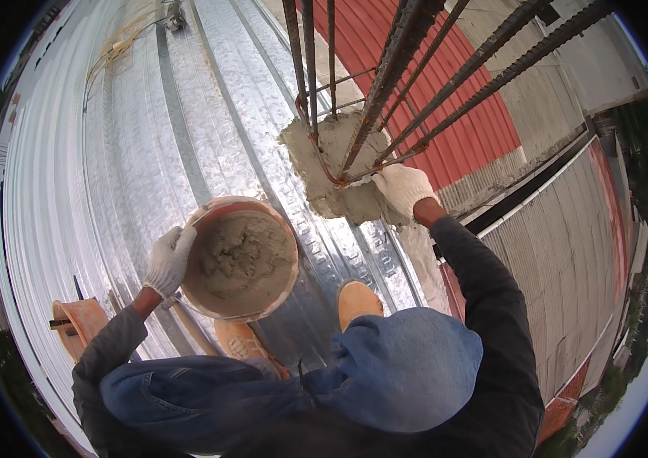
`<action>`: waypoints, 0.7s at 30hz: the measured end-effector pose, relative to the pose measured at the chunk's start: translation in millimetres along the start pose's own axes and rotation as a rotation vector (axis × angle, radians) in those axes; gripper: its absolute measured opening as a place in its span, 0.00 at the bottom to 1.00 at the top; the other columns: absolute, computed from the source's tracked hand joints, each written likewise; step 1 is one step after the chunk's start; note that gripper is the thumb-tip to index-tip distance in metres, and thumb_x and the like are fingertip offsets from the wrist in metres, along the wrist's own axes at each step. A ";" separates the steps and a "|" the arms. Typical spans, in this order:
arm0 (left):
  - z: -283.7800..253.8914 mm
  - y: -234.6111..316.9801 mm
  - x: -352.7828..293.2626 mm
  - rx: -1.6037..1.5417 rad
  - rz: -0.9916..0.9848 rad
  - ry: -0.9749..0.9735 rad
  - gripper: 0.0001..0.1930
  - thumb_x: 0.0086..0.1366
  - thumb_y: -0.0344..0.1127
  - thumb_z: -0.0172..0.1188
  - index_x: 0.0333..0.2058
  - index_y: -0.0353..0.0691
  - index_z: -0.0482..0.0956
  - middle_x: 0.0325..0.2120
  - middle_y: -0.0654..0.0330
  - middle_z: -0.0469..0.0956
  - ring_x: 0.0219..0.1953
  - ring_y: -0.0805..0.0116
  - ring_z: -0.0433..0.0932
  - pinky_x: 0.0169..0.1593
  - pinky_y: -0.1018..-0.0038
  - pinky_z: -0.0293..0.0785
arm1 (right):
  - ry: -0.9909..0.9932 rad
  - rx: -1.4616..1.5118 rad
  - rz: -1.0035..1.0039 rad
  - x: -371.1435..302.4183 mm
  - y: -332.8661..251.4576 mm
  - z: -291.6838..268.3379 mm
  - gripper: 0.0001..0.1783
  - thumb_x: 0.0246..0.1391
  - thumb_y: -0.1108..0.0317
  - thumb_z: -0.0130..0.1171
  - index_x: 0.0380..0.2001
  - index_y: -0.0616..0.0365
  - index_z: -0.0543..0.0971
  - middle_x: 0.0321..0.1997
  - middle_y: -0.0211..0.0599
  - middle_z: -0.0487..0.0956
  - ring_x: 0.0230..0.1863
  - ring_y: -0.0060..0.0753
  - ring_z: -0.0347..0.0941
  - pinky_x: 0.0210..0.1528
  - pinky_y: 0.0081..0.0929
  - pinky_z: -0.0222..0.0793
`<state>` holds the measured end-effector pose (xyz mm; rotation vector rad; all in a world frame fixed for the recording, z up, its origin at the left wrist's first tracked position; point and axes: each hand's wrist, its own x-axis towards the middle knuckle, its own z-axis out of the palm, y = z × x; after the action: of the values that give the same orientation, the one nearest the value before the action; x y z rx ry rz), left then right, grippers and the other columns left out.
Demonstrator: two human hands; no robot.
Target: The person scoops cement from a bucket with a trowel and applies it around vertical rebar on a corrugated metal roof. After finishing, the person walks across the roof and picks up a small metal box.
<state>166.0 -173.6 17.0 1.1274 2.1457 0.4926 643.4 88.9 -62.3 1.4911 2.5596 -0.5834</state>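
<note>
My left hand [171, 262], in a white knit glove, grips the left rim of an orange bucket [291, 284]. Wet grey mortar [241, 256] fills much of the bucket, its surface lumpy. My right hand [402, 188], also gloved, is closed low beside the upright steel rebars [385, 91]. It touches or nearly touches the lowest rusty stirrup [360, 177]. Its fingertips are turned down and hidden, so I cannot tell what they hold. Around the rebar feet lies a rough patch of wet concrete [316, 172] on the metal decking.
Ribbed shiny metal decking [137, 145] spreads under my tan boots [360, 300]. A second orange bucket [80, 327] lies tilted at the left. Beyond the deck's right edge are a red corrugated roof [453, 114] and grey roofing [560, 252], with a dark gap between. Pale cord [115, 50] lies at the far left.
</note>
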 end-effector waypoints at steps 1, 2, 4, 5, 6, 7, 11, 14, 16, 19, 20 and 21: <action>-0.4 1.7 -0.3 -0.032 -0.006 0.004 0.30 0.84 0.58 0.60 0.36 0.29 0.79 0.24 0.55 0.69 0.33 0.72 0.66 0.39 0.60 0.71 | 0.023 -0.028 0.012 1.5 -2.1 3.3 0.21 0.78 0.51 0.56 0.54 0.56 0.86 0.48 0.54 0.91 0.50 0.64 0.90 0.52 0.60 0.85; -0.1 2.2 0.7 0.010 -0.006 -0.003 0.31 0.84 0.58 0.60 0.36 0.29 0.79 0.24 0.55 0.68 0.32 0.72 0.66 0.38 0.60 0.71 | 0.058 -0.047 0.058 -0.3 -2.8 7.1 0.22 0.79 0.50 0.56 0.50 0.58 0.87 0.46 0.56 0.91 0.48 0.64 0.90 0.49 0.60 0.85; 0.9 2.6 2.1 0.087 -0.012 -0.002 0.31 0.84 0.58 0.60 0.35 0.29 0.78 0.24 0.55 0.68 0.32 0.72 0.66 0.38 0.60 0.70 | 0.133 -0.090 0.137 -1.4 -0.4 17.1 0.26 0.79 0.48 0.57 0.42 0.62 0.88 0.43 0.59 0.90 0.43 0.66 0.90 0.45 0.61 0.85; -0.6 2.9 3.6 0.078 -0.001 -0.005 0.31 0.84 0.58 0.60 0.35 0.29 0.78 0.24 0.55 0.67 0.32 0.72 0.66 0.38 0.60 0.70 | 0.147 -0.083 0.168 -1.1 2.1 20.6 0.26 0.79 0.48 0.57 0.43 0.61 0.88 0.43 0.59 0.90 0.43 0.66 0.90 0.44 0.61 0.85; -0.6 3.3 3.5 0.068 0.004 -0.011 0.31 0.84 0.58 0.60 0.35 0.29 0.78 0.24 0.56 0.67 0.32 0.72 0.66 0.37 0.60 0.70 | 0.155 -0.077 0.198 -3.1 1.6 22.0 0.25 0.80 0.48 0.57 0.44 0.61 0.87 0.43 0.60 0.90 0.43 0.66 0.90 0.44 0.62 0.85; -0.5 2.9 3.3 0.057 0.010 -0.017 0.31 0.84 0.58 0.60 0.34 0.29 0.77 0.24 0.56 0.67 0.32 0.72 0.66 0.37 0.60 0.70 | 0.163 -0.071 0.228 -5.0 1.2 23.4 0.25 0.80 0.48 0.57 0.45 0.61 0.86 0.43 0.61 0.90 0.43 0.67 0.90 0.44 0.62 0.85; -1.2 -5.0 4.3 0.019 0.009 -0.009 0.31 0.84 0.58 0.60 0.34 0.29 0.77 0.23 0.57 0.66 0.32 0.72 0.65 0.37 0.60 0.70 | 0.225 0.006 0.230 -14.0 -5.7 26.7 0.19 0.78 0.52 0.59 0.55 0.58 0.82 0.42 0.60 0.90 0.45 0.67 0.91 0.45 0.63 0.86; 0.0 -7.8 5.5 0.012 0.012 -0.016 0.31 0.84 0.57 0.60 0.35 0.29 0.77 0.24 0.57 0.66 0.32 0.72 0.66 0.37 0.61 0.70 | 0.232 0.053 0.205 -19.0 -9.1 28.6 0.20 0.79 0.51 0.58 0.54 0.58 0.81 0.42 0.58 0.91 0.47 0.66 0.90 0.47 0.62 0.86; 0.3 -4.1 2.4 -0.003 0.002 -0.018 0.31 0.84 0.57 0.60 0.35 0.29 0.78 0.24 0.58 0.66 0.33 0.73 0.66 0.37 0.61 0.70 | 0.218 0.072 0.149 -18.6 -13.1 26.3 0.22 0.80 0.50 0.57 0.50 0.60 0.84 0.42 0.58 0.91 0.47 0.65 0.90 0.48 0.60 0.85; 1.4 -3.4 3.6 -0.021 0.009 -0.012 0.30 0.84 0.57 0.60 0.36 0.29 0.79 0.25 0.58 0.67 0.33 0.73 0.67 0.38 0.61 0.71 | 0.091 0.052 0.219 -6.2 -12.1 22.0 0.19 0.79 0.53 0.57 0.53 0.58 0.84 0.48 0.58 0.91 0.49 0.66 0.91 0.51 0.62 0.85; 1.3 -3.2 3.6 -0.005 0.004 -0.018 0.30 0.84 0.57 0.60 0.37 0.29 0.79 0.25 0.58 0.67 0.33 0.73 0.67 0.38 0.61 0.71 | 0.106 0.064 0.248 -3.5 -11.1 24.8 0.19 0.79 0.53 0.57 0.53 0.58 0.85 0.48 0.58 0.91 0.49 0.66 0.91 0.51 0.62 0.86; 0.7 -3.2 4.7 0.006 0.001 -0.021 0.30 0.84 0.57 0.60 0.37 0.29 0.79 0.25 0.58 0.67 0.33 0.73 0.67 0.38 0.61 0.71 | 0.124 0.071 0.276 1.2 -11.4 27.7 0.20 0.79 0.54 0.57 0.53 0.59 0.86 0.48 0.58 0.92 0.49 0.66 0.91 0.52 0.62 0.86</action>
<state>162.7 -171.4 12.8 1.1317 2.1300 0.4734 630.6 74.2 -85.1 1.9184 2.3785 -0.5642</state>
